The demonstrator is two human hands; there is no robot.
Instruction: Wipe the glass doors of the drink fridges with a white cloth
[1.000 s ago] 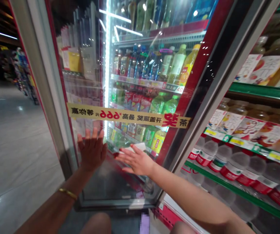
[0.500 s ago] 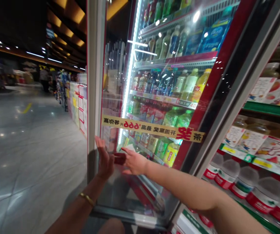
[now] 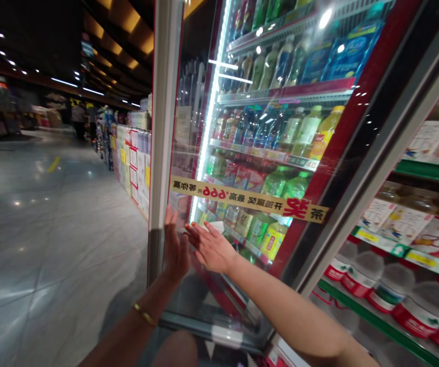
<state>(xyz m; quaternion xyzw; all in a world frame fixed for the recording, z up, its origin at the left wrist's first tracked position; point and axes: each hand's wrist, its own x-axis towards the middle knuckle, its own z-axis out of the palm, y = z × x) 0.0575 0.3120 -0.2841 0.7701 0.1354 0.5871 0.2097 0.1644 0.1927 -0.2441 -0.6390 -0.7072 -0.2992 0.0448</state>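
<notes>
Glass cooler (image 3: 162,153) holding bottled drinks (image 3: 305,131)

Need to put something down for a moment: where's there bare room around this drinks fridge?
The bare patch is the polished aisle floor, bordered by the fridge's white door frame and the stacked boxes. It's crowded behind the glass door, with drink bottles packed on the shelves, and at right, with red-labelled bottles. Your left hand and right hand are up at the glass.

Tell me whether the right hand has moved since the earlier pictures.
Yes: judged against the yellow banner on the glass door, the right hand has shifted left along it, toward the door's white edge post.
</notes>
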